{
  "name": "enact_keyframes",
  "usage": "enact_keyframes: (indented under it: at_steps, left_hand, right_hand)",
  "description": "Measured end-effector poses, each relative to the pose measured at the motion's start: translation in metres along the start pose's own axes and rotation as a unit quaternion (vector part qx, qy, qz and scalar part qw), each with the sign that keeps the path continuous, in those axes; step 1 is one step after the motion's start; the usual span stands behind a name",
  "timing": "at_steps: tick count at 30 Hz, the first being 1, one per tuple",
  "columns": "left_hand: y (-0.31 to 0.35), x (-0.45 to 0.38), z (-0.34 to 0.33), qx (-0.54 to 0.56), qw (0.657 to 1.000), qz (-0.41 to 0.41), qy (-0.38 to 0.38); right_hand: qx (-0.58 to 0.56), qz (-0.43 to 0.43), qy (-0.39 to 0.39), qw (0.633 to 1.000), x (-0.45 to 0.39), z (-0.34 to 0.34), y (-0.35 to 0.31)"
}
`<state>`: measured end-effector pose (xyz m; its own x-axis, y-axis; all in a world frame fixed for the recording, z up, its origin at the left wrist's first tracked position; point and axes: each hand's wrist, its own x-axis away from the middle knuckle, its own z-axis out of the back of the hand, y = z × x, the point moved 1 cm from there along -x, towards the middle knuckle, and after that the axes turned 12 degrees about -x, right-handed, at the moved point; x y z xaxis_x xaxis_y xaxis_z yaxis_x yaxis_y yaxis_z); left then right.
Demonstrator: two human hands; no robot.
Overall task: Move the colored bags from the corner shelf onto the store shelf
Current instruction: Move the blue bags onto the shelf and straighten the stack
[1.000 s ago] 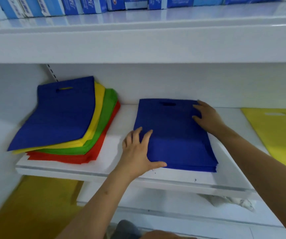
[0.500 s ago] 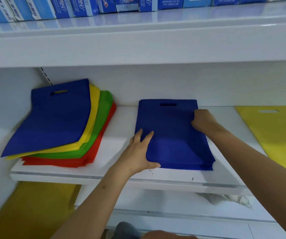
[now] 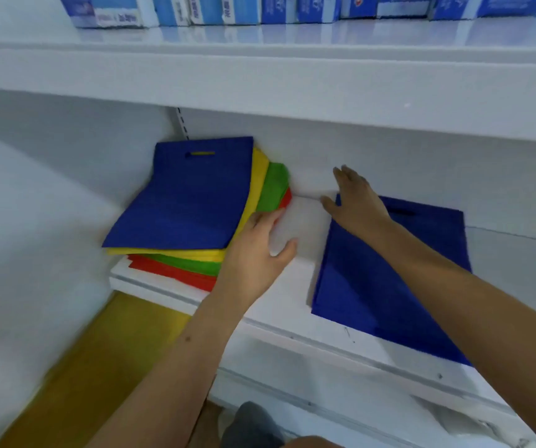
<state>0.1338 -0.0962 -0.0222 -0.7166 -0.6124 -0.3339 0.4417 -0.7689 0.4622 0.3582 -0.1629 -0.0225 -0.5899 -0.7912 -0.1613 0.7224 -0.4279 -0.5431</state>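
Flat, seemingly fabric bags (image 3: pixel 189 195), fanned.

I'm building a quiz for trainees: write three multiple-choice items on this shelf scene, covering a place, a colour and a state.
1. Where does the separate blue stack lie?
A. Right of the mixed pile
B. Top shelf
C. Floor

2. What colour tops the mixed pile?
A. Red
B. Blue
C. Green

3. How is the left hand?
A. Clenched round a box
B. Out of view
C. Open, at the pile's right edge

Answers: 1 A, it lies on the same shelf, under the right hand. 2 B, blue covers yellow, green, red. 3 C, fingers extended.
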Motion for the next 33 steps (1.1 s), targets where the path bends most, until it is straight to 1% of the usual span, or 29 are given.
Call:
enact_keyframes:
  at_steps: [2,3,6,8,10,11,13,14,16,18,21,23,25,27,28,30,33]
  left_hand:
    - [-0.027,-0.002,0.026,0.015,0.994,0.042,0.104]
    - [-0.043,-0.001,0.038,0.012,0.987,0.073,0.144]
    - [-0.099,0.001,0.063,-0.041,0.958,0.199,0.201]
    - [-0.139,0.002,0.069,-0.079,0.940,0.272,0.188]
    - [-0.170,0.004,0.068,-0.101,0.932,0.323,0.126]
    - [-0.181,0.006,0.064,-0.112,0.930,0.337,0.092]
    - [-0.194,0.009,0.055,-0.134,0.929,0.340,0.056]
    - [-0.197,0.009,0.052,-0.141,0.930,0.336,0.056]
    - [-0.199,0.009,0.049,-0.156,0.931,0.324,0.067]
    - [-0.196,0.007,0.049,-0.183,0.935,0.297,0.065]
    - [-0.187,0.003,0.047,-0.218,0.944,0.242,0.056]
    - [-0.182,0.001,0.047,-0.221,0.947,0.218,0.075]
    - [-0.177,0.001,0.051,-0.218,0.943,0.213,0.133]
    - [-0.166,0.001,0.056,-0.209,0.934,0.215,0.195]
    - [-0.157,0.002,0.058,-0.199,0.932,0.213,0.215]
    - [-0.135,0.002,0.058,-0.162,0.936,0.208,0.233]
    - [-0.099,0.004,0.045,-0.107,0.949,0.200,0.219]
  right_hand:
    - [-0.013,0.071,-0.014,0.997,-0.022,-0.024,-0.040]
    - [-0.014,0.098,-0.024,0.995,-0.033,-0.036,-0.059]
    - [0.035,0.169,-0.032,0.984,-0.069,-0.070,-0.107]
    - [0.098,0.197,-0.040,0.975,-0.094,-0.090,-0.125]
    - [0.139,0.191,-0.060,0.970,-0.115,-0.111,-0.126]
    - [0.140,0.182,-0.065,0.971,-0.121,-0.119,-0.124]
    - [0.113,0.177,-0.046,0.977,-0.126,-0.134,-0.116]
    - [0.102,0.185,-0.028,0.977,-0.125,-0.139,-0.114]
    - [0.119,0.222,-0.001,0.968,-0.123,-0.145,-0.115]
    - [0.140,0.263,-0.005,0.955,-0.120,-0.149,-0.118]
    - [0.146,0.283,-0.036,0.947,-0.119,-0.150,-0.121]
    - [0.135,0.301,-0.052,0.943,-0.121,-0.145,-0.124]
    - [0.068,0.294,-0.049,0.952,-0.119,-0.135,-0.127]
    - [-0.002,0.262,-0.001,0.965,-0.112,-0.117,-0.122]
    - [-0.014,0.251,0.028,0.968,-0.105,-0.107,-0.118]
    - [-0.004,0.230,0.057,0.971,-0.089,-0.086,-0.106]
    - [0.024,0.210,0.067,0.975,-0.063,-0.053,-0.079]
